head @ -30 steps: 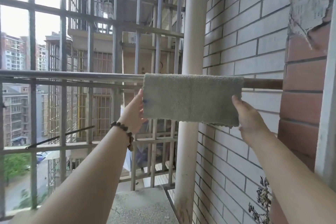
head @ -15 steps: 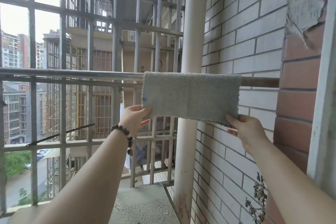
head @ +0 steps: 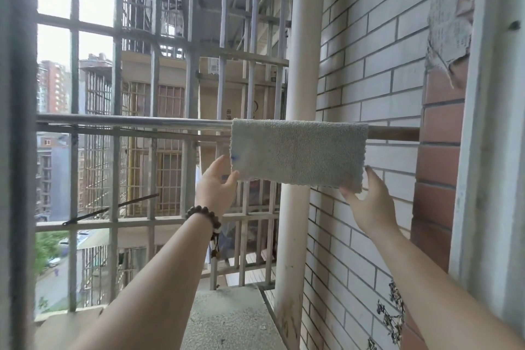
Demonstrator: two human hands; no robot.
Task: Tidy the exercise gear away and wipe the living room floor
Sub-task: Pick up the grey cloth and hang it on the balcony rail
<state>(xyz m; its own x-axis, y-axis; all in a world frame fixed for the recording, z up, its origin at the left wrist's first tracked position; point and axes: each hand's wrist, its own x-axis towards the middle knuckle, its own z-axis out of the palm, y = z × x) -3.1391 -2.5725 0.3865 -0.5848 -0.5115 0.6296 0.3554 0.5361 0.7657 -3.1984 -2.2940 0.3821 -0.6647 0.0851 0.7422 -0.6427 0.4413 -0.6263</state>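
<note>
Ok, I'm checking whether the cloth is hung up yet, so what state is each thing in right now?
Grey cloth: draped over the rail, hanging flat.
Metal rail: horizontal, carrying the cloth.
Left hand: open, fingertips at the cloth's lower left corner.
Right hand: open, fingers at the lower right corner.
Bead bracelet: on the left wrist.

Grey cloth [head: 297, 153] draped over rail [head: 133, 121]

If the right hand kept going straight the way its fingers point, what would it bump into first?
Probably the grey cloth draped over the rail: the right hand points up at its lower right corner, with the white brick wall behind it.
</note>
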